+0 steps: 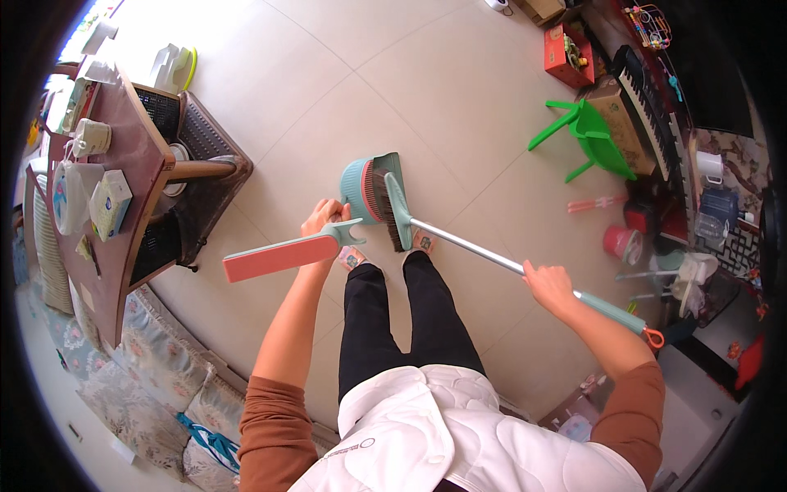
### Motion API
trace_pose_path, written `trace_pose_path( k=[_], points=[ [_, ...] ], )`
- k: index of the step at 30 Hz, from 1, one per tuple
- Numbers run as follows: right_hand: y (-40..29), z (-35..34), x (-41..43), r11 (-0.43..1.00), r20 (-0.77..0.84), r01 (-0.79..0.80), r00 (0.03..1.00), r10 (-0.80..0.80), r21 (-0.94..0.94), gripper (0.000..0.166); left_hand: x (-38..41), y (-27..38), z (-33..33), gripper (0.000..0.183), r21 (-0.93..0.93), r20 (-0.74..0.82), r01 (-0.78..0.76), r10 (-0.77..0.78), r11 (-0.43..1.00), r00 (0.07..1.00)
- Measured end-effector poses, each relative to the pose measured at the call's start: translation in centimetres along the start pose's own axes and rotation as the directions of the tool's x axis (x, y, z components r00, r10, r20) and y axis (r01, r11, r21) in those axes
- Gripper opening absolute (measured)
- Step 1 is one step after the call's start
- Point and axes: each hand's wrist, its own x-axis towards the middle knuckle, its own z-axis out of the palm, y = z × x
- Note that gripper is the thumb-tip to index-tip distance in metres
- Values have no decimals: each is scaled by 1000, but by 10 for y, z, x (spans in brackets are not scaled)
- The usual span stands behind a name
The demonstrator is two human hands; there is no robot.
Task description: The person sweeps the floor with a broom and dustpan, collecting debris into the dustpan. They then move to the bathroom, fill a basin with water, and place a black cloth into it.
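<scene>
My left hand [326, 215] is closed around the handle of a teal dustpan [359, 194], partly hidden behind the handle's flat pink-and-teal upper piece [283, 257]. That piece ends in a teal hook beside my fingers. The dustpan lies ahead of my feet, with a pink row of comb teeth along its inside. With my right hand [547, 284] I grip the silver pole of a broom [470, 246], below its teal grip and orange hanging loop. The teal broom head [399, 212] has dark bristles, which overlap the dustpan's opening near the teeth; contact cannot be told.
A wooden table [138, 178] at left holds a tissue box [112, 203] and plastic bags. Behind it stands a floral sofa [160, 350]. A green plastic chair [593, 138], a red box [562, 58], a keyboard [645, 117] and a pink bucket [620, 244] are at right. Tiled floor [430, 98] lies between.
</scene>
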Motion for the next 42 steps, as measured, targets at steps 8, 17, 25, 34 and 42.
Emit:
trace_pose_path(
  k=[8, 17, 25, 34, 42],
  points=[
    [27, 12, 16, 924, -96, 26, 995, 11, 381, 25, -2, -2, 1, 21, 11, -8, -4, 4, 1000, 1000],
    [-45, -42, 51, 606, 444, -276, 885, -142, 746, 31, -7, 5, 6, 21, 26, 13, -24, 24, 999, 1000],
    [-47, -47, 16, 702, 387, -189, 912, -133, 686, 31, -7, 4, 1, 21, 39, 21, -32, 31, 999, 999],
    [-25, -49, -42, 649, 370, -187, 916, -156, 737, 32, -9, 3, -4, 20, 53, 13, -40, 39, 998, 999],
    [-7, -36, -28, 661, 417, -335, 908, 38, 672, 31, -11, -5, 0, 22, 18, -8, -29, 29, 999, 1000]
  ],
)
